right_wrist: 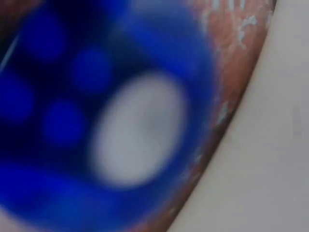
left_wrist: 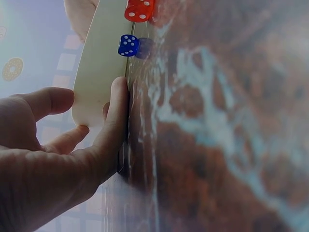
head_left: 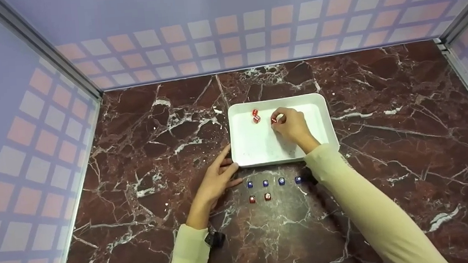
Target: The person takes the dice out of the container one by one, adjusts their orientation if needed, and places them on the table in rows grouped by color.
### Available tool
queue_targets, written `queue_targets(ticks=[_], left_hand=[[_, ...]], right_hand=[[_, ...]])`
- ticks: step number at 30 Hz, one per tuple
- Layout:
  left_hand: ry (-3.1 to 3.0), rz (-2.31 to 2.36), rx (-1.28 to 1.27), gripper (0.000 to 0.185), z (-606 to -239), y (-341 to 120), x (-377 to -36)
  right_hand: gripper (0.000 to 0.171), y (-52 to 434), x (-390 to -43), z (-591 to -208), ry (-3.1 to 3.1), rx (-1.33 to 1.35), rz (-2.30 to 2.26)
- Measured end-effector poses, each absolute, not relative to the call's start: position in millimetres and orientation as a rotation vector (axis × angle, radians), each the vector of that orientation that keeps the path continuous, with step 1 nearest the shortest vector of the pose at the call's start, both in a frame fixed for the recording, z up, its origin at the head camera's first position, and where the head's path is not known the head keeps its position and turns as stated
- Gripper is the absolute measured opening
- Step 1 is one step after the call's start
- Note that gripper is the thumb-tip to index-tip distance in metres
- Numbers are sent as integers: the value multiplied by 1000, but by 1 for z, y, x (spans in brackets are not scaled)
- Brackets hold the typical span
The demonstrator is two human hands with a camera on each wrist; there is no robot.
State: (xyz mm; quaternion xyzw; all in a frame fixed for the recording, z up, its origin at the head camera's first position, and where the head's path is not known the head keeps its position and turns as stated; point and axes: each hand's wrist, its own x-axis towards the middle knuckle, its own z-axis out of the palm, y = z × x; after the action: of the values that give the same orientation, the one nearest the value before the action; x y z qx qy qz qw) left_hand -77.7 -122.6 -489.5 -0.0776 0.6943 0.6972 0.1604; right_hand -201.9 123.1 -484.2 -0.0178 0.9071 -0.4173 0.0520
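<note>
Right hand (head_left: 293,125) pinched a red die (head_left: 273,120) at its fingertips, low over the white tray (head_left: 325,120), at about 3 o'clock from the two red dice (head_left: 255,116) already in it. Left hand (head_left: 217,182) lay open, fingers straight against the tray's 7 o'clock corner, likely bracing it from sliding. Four blue dice (head_left: 273,182) and two more red (head_left: 259,198) sat in rows on the marble at the tray's 6 o'clock, within easy reach.

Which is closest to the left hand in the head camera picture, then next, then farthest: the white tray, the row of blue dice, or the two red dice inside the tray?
From the left hand:
1. White tray: its near left corner touches the fingers.
2. Row of blue dice: on the table, just right of the hand.
3. Two red dice in the tray: at the tray's far side.
</note>
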Motion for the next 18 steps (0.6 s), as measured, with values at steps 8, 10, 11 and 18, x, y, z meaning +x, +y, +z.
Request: queue_targets(ticks=[8, 10, 11, 18], left_hand=[[1961, 1995, -225, 70, -489, -123, -76], [1958, 2000, -206, 70, -489, -122, -78], [1956, 2003, -199, 70, -489, -122, -78], [1965, 2003, -216, 69, -489, -125, -77]], right_hand=[[16, 130, -187, -476, 2707, -175, -1324], [15, 131, -180, -472, 2719, -228, -1333], [16, 131, -176, -470, 2724, -251, -1339], [17, 131, -150, -461, 2711, -415, -1373]])
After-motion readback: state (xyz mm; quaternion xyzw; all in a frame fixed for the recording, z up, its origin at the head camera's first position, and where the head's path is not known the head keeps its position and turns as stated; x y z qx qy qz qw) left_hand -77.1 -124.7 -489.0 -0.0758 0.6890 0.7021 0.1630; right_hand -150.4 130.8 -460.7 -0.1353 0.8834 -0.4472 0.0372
